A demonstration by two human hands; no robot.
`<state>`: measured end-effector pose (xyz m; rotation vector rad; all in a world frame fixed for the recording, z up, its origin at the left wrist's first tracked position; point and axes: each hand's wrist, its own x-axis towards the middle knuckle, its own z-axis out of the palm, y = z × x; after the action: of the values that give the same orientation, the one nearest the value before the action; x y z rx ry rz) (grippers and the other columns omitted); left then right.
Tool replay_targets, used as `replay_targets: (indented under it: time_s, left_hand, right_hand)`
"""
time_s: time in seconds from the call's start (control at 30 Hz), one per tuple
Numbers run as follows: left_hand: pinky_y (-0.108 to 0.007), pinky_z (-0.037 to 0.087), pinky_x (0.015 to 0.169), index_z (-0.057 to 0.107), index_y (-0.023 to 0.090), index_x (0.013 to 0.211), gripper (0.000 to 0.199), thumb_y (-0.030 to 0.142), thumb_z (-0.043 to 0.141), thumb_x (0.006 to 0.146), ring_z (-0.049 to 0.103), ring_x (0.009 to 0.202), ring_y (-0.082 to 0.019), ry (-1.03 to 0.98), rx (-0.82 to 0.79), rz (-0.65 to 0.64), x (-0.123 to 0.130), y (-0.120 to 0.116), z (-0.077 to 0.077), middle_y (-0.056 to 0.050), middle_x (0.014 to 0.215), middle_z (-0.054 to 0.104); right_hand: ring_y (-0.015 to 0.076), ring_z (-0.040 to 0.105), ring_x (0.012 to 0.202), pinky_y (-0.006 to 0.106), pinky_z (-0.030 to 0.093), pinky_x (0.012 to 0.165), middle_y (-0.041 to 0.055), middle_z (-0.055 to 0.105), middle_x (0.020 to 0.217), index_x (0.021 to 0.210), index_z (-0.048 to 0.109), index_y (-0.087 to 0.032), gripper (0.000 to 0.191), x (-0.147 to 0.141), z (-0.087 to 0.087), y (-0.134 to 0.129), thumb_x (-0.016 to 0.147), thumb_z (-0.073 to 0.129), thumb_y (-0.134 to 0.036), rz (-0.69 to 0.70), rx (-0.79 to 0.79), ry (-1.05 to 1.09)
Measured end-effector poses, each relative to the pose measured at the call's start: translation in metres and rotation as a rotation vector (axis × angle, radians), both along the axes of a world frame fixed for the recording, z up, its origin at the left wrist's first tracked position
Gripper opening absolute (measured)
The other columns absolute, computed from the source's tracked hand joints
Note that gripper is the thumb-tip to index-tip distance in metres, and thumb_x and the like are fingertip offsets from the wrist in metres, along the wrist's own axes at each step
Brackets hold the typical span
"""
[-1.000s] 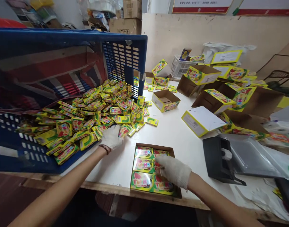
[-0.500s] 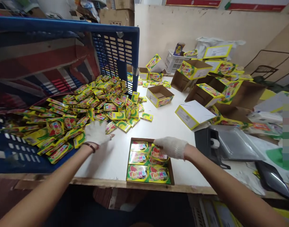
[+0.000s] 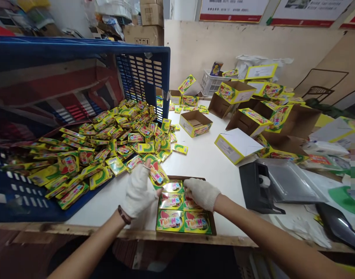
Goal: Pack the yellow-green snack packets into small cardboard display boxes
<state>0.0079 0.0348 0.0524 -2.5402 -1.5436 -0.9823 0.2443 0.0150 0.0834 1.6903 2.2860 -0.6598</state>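
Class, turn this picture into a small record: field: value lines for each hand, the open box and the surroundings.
Left hand: white-gloved left hand, holding a flat yellow-green printed carton
Right hand: white-gloved right hand, fingers over the box; any grip hidden
Open box: shallow brown cardboard box, similar cartons inside in two columns
Left side: blue slotted plastic crate, loose cartons heaped at its opening
Right side: black holder with a white roll
Surface: white tabletop

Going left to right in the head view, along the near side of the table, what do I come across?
Blue crate → left hand → open box of packs → black stand → shiny black object.
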Motion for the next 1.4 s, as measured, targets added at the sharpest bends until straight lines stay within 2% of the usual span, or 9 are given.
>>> replay_targets:
  time_s: [0.17, 0.33, 0.43, 0.57, 0.77, 0.97, 1.2, 1.3, 1.4]
  left_hand:
    - [-0.046, 0.043, 0.103, 0.020, 0.016, 0.147, 0.091, 0.040, 0.070, 0.075, 0.046, 0.127, -0.034, -0.092, 0.024, -0.114, 0.056, -0.026, -0.001, -0.019, 0.136, 0.046]
    - [-0.040, 0.049, 0.082, 0.061, 0.020, 0.100, 0.025, 0.041, 0.055, 0.089, 0.058, 0.097, -0.026, 0.013, -0.222, -0.200, 0.065, -0.038, 0.002, -0.010, 0.101, 0.061]
    - [-0.039, 0.047, 0.078, 0.060, 0.020, 0.080, 0.021, 0.038, 0.054, 0.089, 0.057, 0.086, -0.024, 0.112, -0.264, -0.265, 0.059, -0.046, -0.001, -0.006, 0.086, 0.060]
    - [-0.034, 0.047, 0.084, 0.062, 0.020, 0.095, 0.015, 0.030, 0.053, 0.088, 0.057, 0.096, -0.022, 0.087, -0.233, -0.104, 0.028, -0.029, 0.001, -0.008, 0.103, 0.060]
    - [-0.040, 0.044, 0.084, 0.056, 0.016, 0.117, 0.045, 0.038, 0.062, 0.078, 0.055, 0.104, -0.031, 0.545, -0.404, 0.480, -0.069, 0.043, 0.016, -0.017, 0.115, 0.056]
    - [-0.046, 0.031, 0.101, 0.061, 0.019, 0.106, 0.035, 0.023, 0.064, 0.072, 0.053, 0.112, -0.031, 0.591, -0.406, 0.414, -0.108, 0.071, 0.006, -0.014, 0.112, 0.063]
    - [-0.033, 0.046, 0.082, 0.062, 0.016, 0.099, 0.035, 0.042, 0.038, 0.094, 0.061, 0.092, -0.023, 0.139, -0.345, 0.350, -0.085, 0.054, 0.023, -0.009, 0.097, 0.067]
    - [-0.031, 0.050, 0.078, 0.064, 0.017, 0.106, 0.041, 0.050, 0.046, 0.091, 0.063, 0.088, -0.021, -0.379, -0.470, 0.099, -0.042, 0.016, 0.028, -0.006, 0.097, 0.070]
    - [-0.032, 0.053, 0.081, 0.064, 0.020, 0.113, 0.040, 0.048, 0.047, 0.092, 0.064, 0.090, -0.020, -0.524, -0.614, -0.141, -0.007, -0.023, 0.023, -0.004, 0.102, 0.071]
  right_hand:
    - [0.0163, 0.063, 0.090, 0.024, 0.044, 0.076, 0.0053, 0.070, 0.104, 0.118, 0.056, -0.017, 0.028, 0.010, 0.020, 0.009, 0.093, 0.047, -0.028, -0.174, 0.140, 0.454]
    - [0.0209, 0.064, 0.097, 0.027, 0.042, 0.076, 0.0082, 0.071, 0.108, 0.108, 0.066, -0.020, 0.026, 0.033, 0.025, 0.024, 0.089, 0.048, -0.019, -0.054, 0.127, -0.005]
    - [0.0250, 0.066, 0.094, 0.030, 0.043, 0.074, 0.0128, 0.072, 0.105, 0.108, 0.067, -0.017, 0.025, 0.029, 0.014, 0.021, 0.088, 0.052, -0.018, -0.032, 0.093, -0.132]
    - [0.0317, 0.064, 0.099, 0.037, 0.044, 0.079, 0.0194, 0.069, 0.104, 0.102, 0.069, -0.011, 0.024, 0.011, 0.006, 0.007, 0.087, 0.049, -0.010, -0.004, 0.151, -0.211]
    - [0.0274, 0.062, 0.101, 0.033, 0.046, 0.078, 0.0148, 0.065, 0.110, 0.114, 0.061, -0.016, 0.032, 0.002, -0.003, -0.006, 0.089, 0.044, -0.006, -0.020, 0.171, -0.237]
    - [0.0287, 0.059, 0.102, 0.036, 0.048, 0.080, 0.0201, 0.059, 0.115, 0.110, 0.065, -0.009, 0.039, -0.016, -0.020, -0.013, 0.085, 0.039, 0.002, 0.041, 0.156, -0.362]
    - [0.0254, 0.059, 0.109, 0.036, 0.046, 0.095, 0.0159, 0.061, 0.121, 0.122, 0.059, -0.012, 0.038, -0.012, -0.014, -0.007, 0.085, 0.048, -0.008, -0.060, 0.185, 0.053]
    - [0.0226, 0.054, 0.121, 0.035, 0.041, 0.104, 0.0128, 0.056, 0.134, 0.137, 0.045, -0.015, 0.050, -0.027, 0.001, -0.006, 0.088, 0.051, -0.020, -0.183, 0.294, 0.459]
    - [0.0217, 0.058, 0.115, 0.034, 0.043, 0.100, 0.0085, 0.062, 0.127, 0.130, 0.051, -0.020, 0.044, -0.044, 0.015, -0.012, 0.087, 0.052, -0.024, -0.209, 0.197, 0.637]
